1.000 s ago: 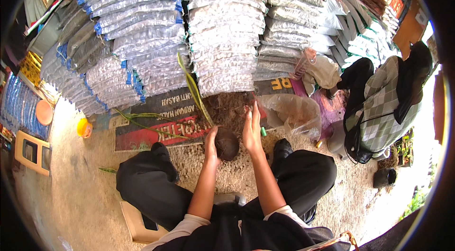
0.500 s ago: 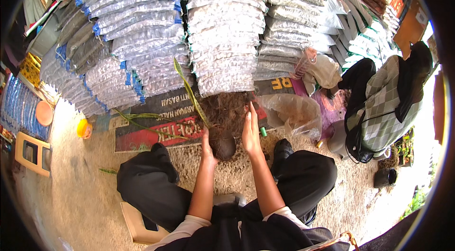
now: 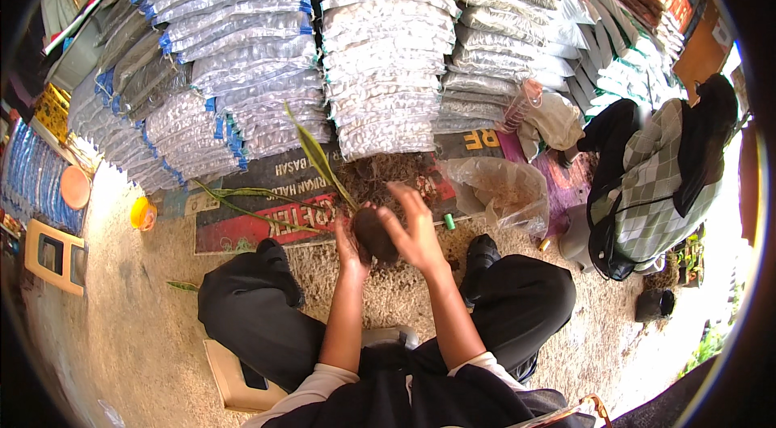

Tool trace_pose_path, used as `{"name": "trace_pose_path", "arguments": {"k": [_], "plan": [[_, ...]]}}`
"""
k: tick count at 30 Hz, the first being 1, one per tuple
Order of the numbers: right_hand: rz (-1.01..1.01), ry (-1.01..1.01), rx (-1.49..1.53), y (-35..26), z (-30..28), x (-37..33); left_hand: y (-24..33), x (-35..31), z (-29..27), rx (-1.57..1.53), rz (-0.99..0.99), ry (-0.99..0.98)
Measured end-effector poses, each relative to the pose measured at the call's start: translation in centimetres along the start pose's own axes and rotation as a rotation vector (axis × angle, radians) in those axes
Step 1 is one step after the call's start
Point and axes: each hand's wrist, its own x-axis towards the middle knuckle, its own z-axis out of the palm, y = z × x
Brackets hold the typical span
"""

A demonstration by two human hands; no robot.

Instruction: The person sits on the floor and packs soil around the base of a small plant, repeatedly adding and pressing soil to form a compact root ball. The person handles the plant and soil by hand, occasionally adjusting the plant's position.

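Root ball: a dark, rounded clump of soil (image 3: 373, 232) with 1 long green leaf (image 3: 317, 155) rising up and to the left.
Position: between the person's knees, just above the gravel floor (image 3: 137, 331), in front of a printed mat (image 3: 242, 218).
Left hand: left hand (image 3: 349, 240) cups the clump's left side, fingers closed against it.
Right hand: right hand (image 3: 412, 227) presses its right side, fingers spread and partly blurred.
Change: the right hand, raised with fingers pointing up 1 second ago, now wraps over the clump, which sits slightly higher.
Room: stacked gravel bags (image 3: 323, 48) wall off the far side; a clear plastic bag (image 3: 497, 193) lies near on the right; open gravel to the left.
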Motion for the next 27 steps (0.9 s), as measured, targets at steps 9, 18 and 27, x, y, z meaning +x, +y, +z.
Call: {"name": "trace_pose_path", "arguments": {"k": [9,18,27], "plan": [[0.108,0.235,0.415,1.7,4.5,-1.2,-0.5,-0.1,0.6,0.186,0.164,0.128],[-0.060,0.066,-0.061,-0.9,5.6,-2.8,0.3,0.2,-1.6,-0.054,0.084,-0.129],[-0.136,0.473,0.022,-2.7,-2.4,-0.1,0.9,-0.8,0.1,-0.187,0.057,-0.106]]}}
